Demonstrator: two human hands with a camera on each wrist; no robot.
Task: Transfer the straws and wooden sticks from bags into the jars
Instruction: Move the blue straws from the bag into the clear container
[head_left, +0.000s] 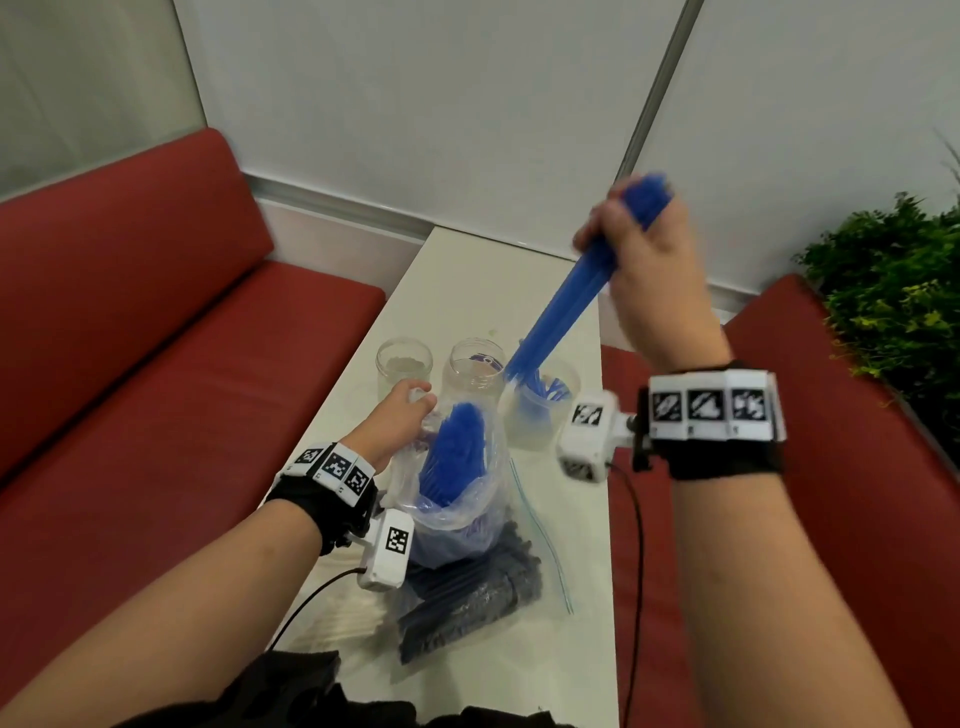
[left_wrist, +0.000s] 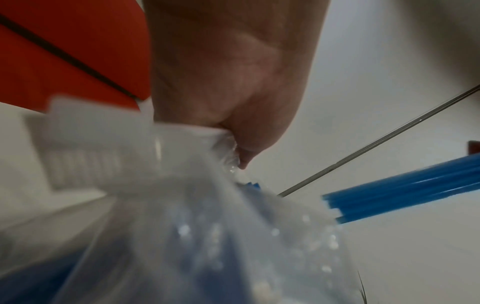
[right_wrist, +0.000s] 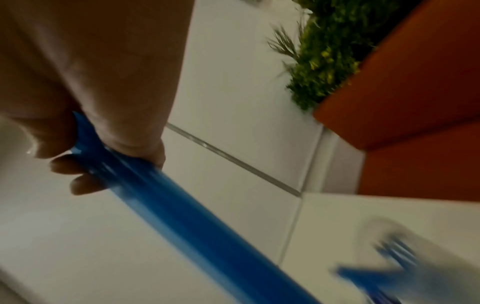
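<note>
My right hand (head_left: 639, 244) is raised above the table and grips a bundle of blue straws (head_left: 566, 296) near its top end. The bundle slants down to the mouth of the right clear jar (head_left: 540, 415), which holds several blue straws. In the right wrist view the fingers (right_wrist: 85, 185) curl round the straw bundle (right_wrist: 182, 222). My left hand (head_left: 400, 415) pinches the rim of a clear plastic bag (head_left: 457, 509) that stands upright with blue straws inside. The left wrist view shows the hand (left_wrist: 233, 102) pinching the bag's edge (left_wrist: 228, 148).
Two more clear jars stand behind the bag, one at the left (head_left: 404, 366) and one in the middle (head_left: 475, 371). A zip bag of dark straws (head_left: 467, 597) lies flat on the narrow white table (head_left: 457, 275). Red benches (head_left: 156, 364) flank it; a green plant (head_left: 893, 291) stands at the right.
</note>
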